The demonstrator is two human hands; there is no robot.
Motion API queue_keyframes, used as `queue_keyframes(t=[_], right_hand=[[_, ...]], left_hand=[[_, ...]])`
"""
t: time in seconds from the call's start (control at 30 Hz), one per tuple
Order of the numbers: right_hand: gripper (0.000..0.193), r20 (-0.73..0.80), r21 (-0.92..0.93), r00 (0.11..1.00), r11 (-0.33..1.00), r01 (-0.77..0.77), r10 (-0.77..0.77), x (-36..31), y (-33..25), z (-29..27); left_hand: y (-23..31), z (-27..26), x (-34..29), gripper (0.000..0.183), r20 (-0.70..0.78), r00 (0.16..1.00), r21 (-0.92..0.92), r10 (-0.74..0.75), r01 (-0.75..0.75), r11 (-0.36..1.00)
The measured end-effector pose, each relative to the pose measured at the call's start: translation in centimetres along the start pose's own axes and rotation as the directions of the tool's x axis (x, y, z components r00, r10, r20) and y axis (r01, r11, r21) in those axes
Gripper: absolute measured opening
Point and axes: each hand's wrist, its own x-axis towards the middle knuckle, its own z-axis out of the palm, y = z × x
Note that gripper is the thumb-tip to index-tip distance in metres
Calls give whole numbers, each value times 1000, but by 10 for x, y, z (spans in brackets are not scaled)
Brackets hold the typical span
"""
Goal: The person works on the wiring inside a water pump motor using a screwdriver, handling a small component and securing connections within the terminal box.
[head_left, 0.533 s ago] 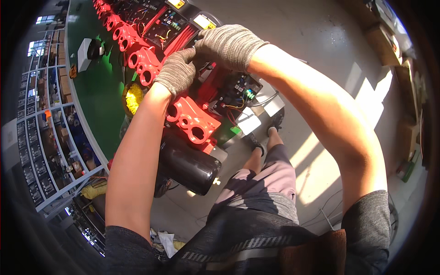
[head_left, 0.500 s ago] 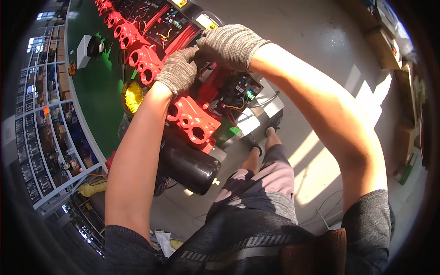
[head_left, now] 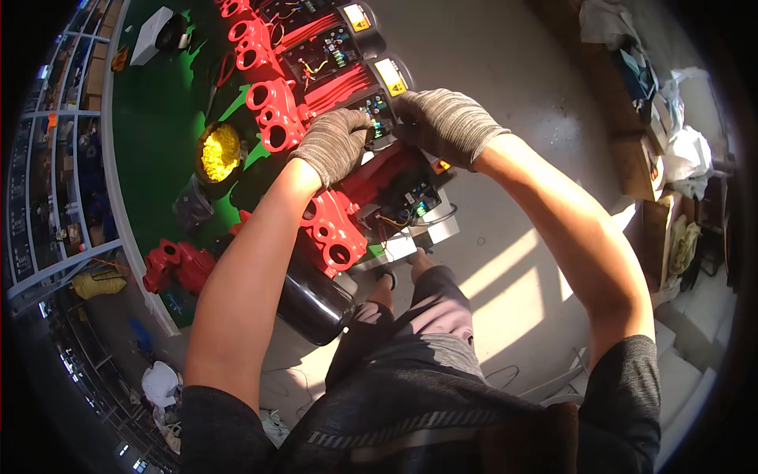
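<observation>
Both hands wear grey knitted gloves and reach over a row of red pump units with black control boxes. My left hand point(head_left: 335, 144) is curled beside a circuit board point(head_left: 377, 113) in one open box. My right hand point(head_left: 450, 125) is closed at the right side of the same box; what its fingers grip, if anything, is hidden. Just left of my left hand is a red pump body point(head_left: 276, 114) with round ports. Nearer me sits another pump body point(head_left: 335, 237), with a second circuit board point(head_left: 418, 201) and loose wires in its box.
On the green table point(head_left: 150, 189) are a bowl of yellow pieces point(head_left: 219, 152), a loose red casting point(head_left: 178, 267) and a white-and-black device point(head_left: 154, 35). A black cylindrical tank point(head_left: 312, 300) lies nearest me. Shelving point(head_left: 59, 186) stands left, cardboard boxes point(head_left: 638, 166) right.
The view has shifted, showing more of the table and the boxes on the right. My hands have moved apart, exposing a circuit board between them.
</observation>
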Motion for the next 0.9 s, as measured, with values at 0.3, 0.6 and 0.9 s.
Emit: queue_keyframes(t=[0.3, 0.6, 0.9], right_hand=[[26, 52, -411, 912, 824, 391, -406, 20, 6, 16], [38, 222, 107, 971, 992, 64, -87, 35, -6, 10], [58, 83, -164, 971, 958, 234, -223, 16, -4, -6]], left_hand=[[-8, 6, 9, 30, 34, 999, 148, 39, -43, 988], [-1, 2, 3, 31, -8, 998, 116, 64, -63, 991], [4, -5, 2, 38, 81, 997, 203, -9, -8, 979]])
